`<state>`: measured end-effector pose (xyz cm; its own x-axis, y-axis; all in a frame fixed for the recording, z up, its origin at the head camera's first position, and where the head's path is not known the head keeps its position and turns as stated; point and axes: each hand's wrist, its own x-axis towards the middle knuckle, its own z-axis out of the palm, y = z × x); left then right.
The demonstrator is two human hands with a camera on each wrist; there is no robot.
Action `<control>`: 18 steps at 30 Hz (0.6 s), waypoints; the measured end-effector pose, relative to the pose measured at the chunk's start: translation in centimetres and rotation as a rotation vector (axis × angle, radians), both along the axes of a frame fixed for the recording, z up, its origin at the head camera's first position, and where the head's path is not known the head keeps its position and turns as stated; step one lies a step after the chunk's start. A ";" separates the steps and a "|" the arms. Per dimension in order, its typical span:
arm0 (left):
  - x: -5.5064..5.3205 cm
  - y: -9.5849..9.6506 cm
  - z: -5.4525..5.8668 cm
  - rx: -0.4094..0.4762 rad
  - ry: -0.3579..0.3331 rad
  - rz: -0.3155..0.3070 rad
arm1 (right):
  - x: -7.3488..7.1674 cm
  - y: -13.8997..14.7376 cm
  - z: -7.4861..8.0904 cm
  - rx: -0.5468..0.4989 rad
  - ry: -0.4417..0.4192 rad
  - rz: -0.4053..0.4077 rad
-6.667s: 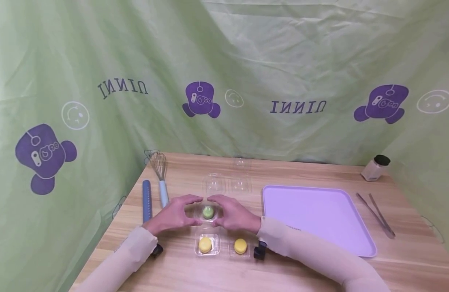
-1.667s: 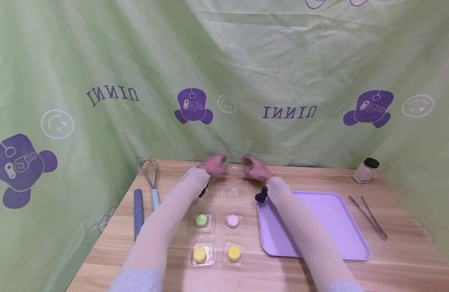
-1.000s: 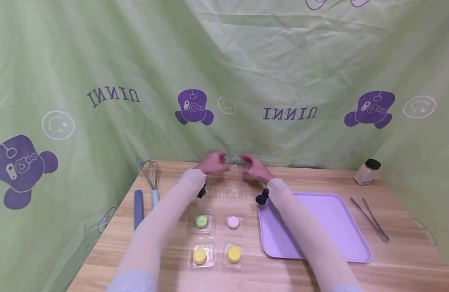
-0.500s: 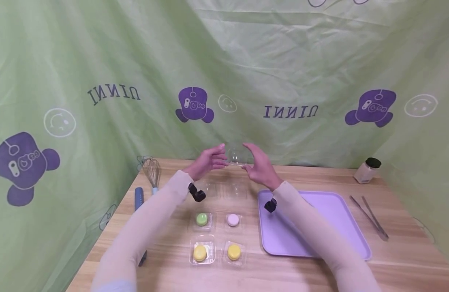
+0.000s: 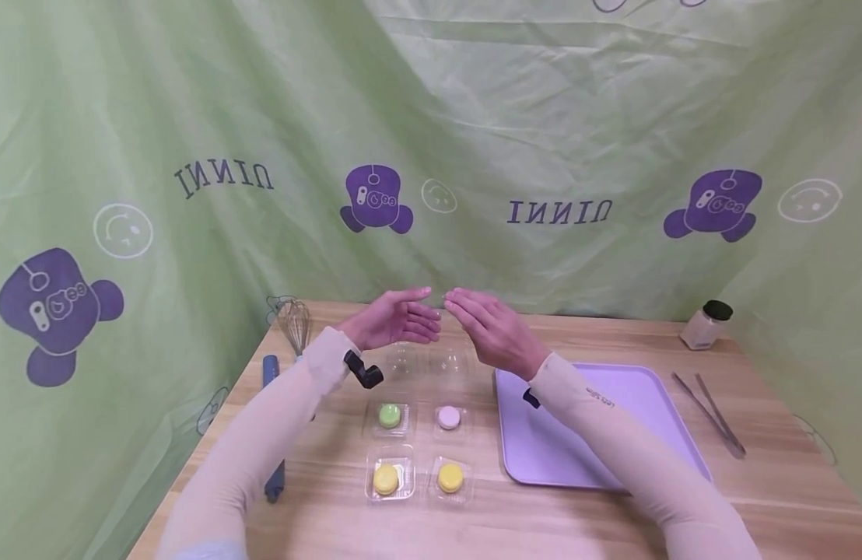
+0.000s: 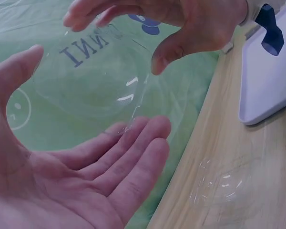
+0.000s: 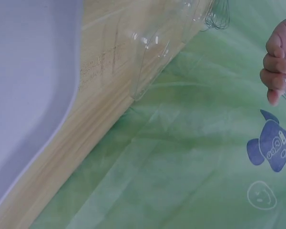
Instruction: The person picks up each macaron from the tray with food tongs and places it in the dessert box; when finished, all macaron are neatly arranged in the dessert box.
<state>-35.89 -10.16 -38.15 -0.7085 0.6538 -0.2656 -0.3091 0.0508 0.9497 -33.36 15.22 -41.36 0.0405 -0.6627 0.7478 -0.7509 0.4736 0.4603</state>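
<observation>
A clear domed plastic lid [image 6: 100, 100] is raised above the far part of the table, between my two hands. My left hand [image 5: 396, 320] has its palm turned up and its fingers extended, the tips touching the lid's rim. Opposite it, the thumb and fingers of my right hand [image 5: 497, 333] curve round the lid; the right wrist view leaves most of that grip out. Nearer me lie a green macaron [image 5: 390, 415], a pink macaron [image 5: 449, 418] and two yellow macarons, the left one [image 5: 385, 479] and the right one [image 5: 450, 478], each in a clear plastic base.
Two more clear lids, one left [image 5: 401, 359] and one right [image 5: 448, 362], lie behind the macarons. A purple tray [image 5: 543, 443] sits under my right forearm. Metal tongs [image 5: 714, 416] and a jar [image 5: 702, 328] are farther right. A whisk [image 5: 294, 323] and blue rod [image 5: 274, 481] lie left.
Earlier, both hands were round the green macaron's box, then reached to the far lid. The lid has since come up off the table; just now the hands drew closer together and it turned.
</observation>
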 end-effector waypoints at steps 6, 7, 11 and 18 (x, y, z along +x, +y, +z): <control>0.1 -0.3 -0.2 0.014 0.013 -0.040 | 0.1 0.1 -0.2 0.003 0.000 -0.012; 0.2 -0.3 -0.2 0.014 0.017 -0.041 | 0.1 0.1 -0.2 0.002 -0.004 -0.009; 0.3 -0.3 -0.2 0.000 0.048 -0.020 | 0.2 0.1 -0.2 -0.005 -0.050 0.010; 1.3 -0.3 -0.3 -0.056 0.283 0.069 | 1.5 -0.1 0.2 -0.178 -0.457 0.116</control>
<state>-34.54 -10.45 -38.46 -0.8021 0.5910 -0.0854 -0.0368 0.0938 0.9949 -31.88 15.09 -41.13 -0.2514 -0.5341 0.8072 -0.9091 0.4165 -0.0076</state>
